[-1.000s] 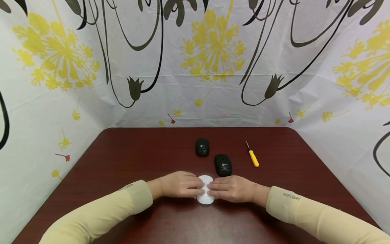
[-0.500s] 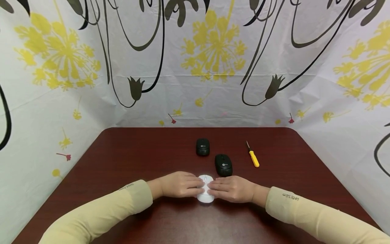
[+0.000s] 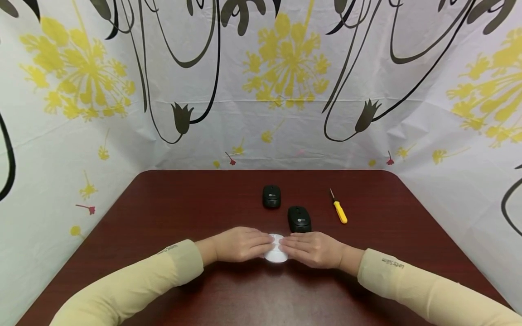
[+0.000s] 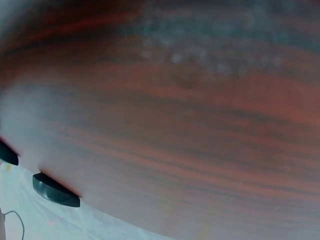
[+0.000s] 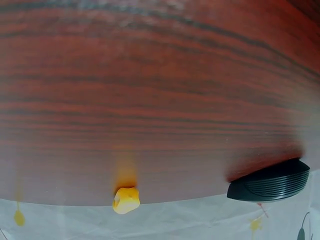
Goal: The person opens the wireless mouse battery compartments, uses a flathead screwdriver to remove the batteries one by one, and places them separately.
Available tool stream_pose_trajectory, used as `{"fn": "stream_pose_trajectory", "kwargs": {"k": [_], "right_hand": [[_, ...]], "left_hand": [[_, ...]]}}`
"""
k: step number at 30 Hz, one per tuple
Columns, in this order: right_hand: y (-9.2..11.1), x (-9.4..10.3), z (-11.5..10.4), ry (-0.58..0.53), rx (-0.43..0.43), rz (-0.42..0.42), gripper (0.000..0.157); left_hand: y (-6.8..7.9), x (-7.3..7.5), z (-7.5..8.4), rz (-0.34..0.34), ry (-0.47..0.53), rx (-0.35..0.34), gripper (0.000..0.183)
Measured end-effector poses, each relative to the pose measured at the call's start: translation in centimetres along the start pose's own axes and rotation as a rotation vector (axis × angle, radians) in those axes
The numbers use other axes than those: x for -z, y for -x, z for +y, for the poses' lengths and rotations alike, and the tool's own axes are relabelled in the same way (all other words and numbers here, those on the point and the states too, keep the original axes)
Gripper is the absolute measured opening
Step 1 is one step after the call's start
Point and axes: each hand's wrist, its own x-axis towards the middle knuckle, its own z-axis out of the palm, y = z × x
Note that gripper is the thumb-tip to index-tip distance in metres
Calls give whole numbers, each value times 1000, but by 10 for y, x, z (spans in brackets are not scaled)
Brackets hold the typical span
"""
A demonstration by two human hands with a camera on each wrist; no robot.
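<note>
White mouse [image 3: 276, 255] between two hands, left hand [image 3: 244, 245] at its nine o'clock, right hand [image 3: 317, 249] at three, fingertips laid over it.
Thumbs are hidden, so whether either hand pinches I cannot tell; the fingers mask the mouse's sides, and the right hand covers the near end of a black mouse [image 3: 299, 219] between one and two o'clock; only the head view shows the screwdriver [image 3: 340, 212] shaft, at two o'clock, while the right wrist view gives its handle end-on near seven and ribbing on a black mouse at four, and the left wrist view crops one dark shape [image 4: 7, 154] towards eight.
</note>
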Motion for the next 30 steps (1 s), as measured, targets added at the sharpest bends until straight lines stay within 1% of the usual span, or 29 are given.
{"fn": "stream_pose_trajectory", "kwargs": {"k": [5,9,14,21,24,30], "right_hand": [[-4,2,-2,-7,-77,3,30],[-7,3,-4,-28,-142,27,30],[-10,5,-4,-80,-241,58,31],[-15,8,-4,-144,-351,70,32],[-19,10,-5,-182,-400,71,31],[-27,16,-6,-321,-521,79,31]], "left_hand": [[0,6,1,-22,67,89,36],[0,8,2,-12,121,154,36],[-3,10,4,47,182,243,36],[-7,12,8,127,221,340,36],[-9,14,11,144,272,394,36],[-15,22,15,132,441,564,36]]}}
